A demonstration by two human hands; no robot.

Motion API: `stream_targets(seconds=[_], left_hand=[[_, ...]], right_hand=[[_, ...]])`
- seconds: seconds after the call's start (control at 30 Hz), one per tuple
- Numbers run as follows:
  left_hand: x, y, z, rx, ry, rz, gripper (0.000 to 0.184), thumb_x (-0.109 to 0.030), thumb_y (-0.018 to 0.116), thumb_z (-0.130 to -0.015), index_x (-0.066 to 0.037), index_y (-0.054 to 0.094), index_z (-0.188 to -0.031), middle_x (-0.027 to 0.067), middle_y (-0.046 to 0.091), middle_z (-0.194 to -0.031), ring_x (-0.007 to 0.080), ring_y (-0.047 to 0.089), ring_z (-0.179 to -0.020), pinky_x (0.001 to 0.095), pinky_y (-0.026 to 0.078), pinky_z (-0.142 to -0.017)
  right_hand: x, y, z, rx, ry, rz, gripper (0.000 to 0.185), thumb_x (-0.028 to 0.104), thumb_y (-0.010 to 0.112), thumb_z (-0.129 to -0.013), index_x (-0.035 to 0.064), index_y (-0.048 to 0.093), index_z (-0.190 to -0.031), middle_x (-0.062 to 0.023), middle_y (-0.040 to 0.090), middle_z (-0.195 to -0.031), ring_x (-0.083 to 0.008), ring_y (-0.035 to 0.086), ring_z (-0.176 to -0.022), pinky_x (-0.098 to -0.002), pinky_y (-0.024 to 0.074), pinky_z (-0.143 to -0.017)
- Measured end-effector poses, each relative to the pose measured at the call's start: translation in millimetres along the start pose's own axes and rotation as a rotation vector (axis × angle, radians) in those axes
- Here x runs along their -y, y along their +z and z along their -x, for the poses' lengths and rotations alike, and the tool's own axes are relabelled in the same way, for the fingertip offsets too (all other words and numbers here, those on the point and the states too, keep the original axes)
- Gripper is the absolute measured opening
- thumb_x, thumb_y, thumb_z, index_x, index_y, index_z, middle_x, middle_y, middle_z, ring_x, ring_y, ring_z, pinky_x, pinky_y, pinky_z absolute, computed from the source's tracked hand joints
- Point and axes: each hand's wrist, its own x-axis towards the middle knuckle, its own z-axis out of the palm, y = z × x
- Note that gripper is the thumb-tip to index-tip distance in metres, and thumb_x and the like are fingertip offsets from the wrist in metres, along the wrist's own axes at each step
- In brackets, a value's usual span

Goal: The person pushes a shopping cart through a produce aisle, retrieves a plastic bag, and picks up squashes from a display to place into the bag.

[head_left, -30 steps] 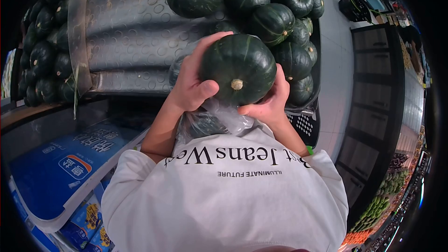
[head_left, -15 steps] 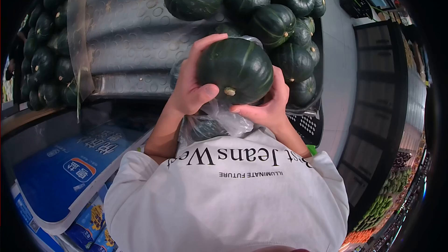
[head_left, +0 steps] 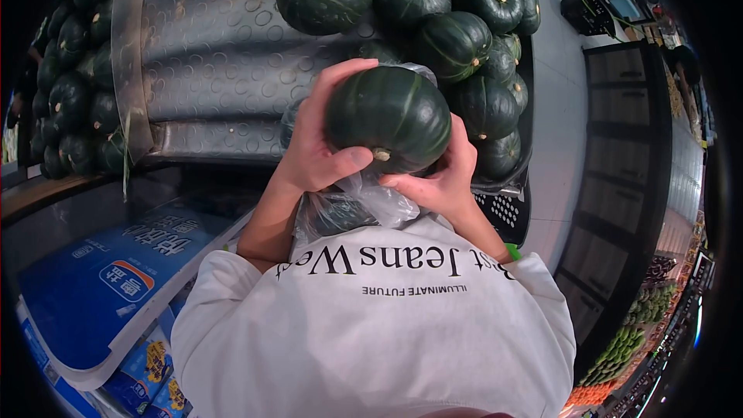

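Observation:
A dark green kabocha squash [head_left: 391, 112] is held between my two hands in front of my chest, its pale stem end turned toward me. My left hand [head_left: 323, 135] wraps its left side, with the thumb resting near the stem. From the right and below, my right hand [head_left: 445, 170] supports it, the fingers partly hidden behind the squash. Under my hands bunches a clear plastic bag [head_left: 383, 200], and something dark green shows through its lower part [head_left: 333, 213]. Beyond the held squash, more kabocha squashes [head_left: 453, 45] are piled up.
A grey display surface with embossed circles [head_left: 224, 39] spreads ahead. Another squash pile [head_left: 73, 101] stands at far left. Lower left is a blue sign board [head_left: 116, 263] above blue packets [head_left: 147, 375]. A black perforated crate [head_left: 507, 217] lies at right, beside the floor aisle [head_left: 553, 124].
The held squash has tipped slightly, so its stem now sits lower and partly behind my left thumb. Both hands keep their hold; the view has shifted a little.

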Motion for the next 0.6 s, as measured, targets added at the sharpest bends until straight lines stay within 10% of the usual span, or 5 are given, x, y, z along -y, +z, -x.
stream_targets(seconds=[0.6], left_hand=[[-0.2,-3.0,0.9,-0.001,0.056,-0.062,0.073,-0.034,0.073,-0.071,0.001,0.042,-0.127,0.0118,0.059,-0.11,0.0191,0.058,-0.1,0.0309,0.044,-0.088]], right_hand=[[-1.3,-0.1,0.1,0.031,-0.026,0.026,0.084,0.038,0.09,-0.054,-0.0053,0.05,-0.115,-0.0153,0.063,-0.102,-0.0217,0.064,-0.093,-0.0314,0.05,-0.081]])
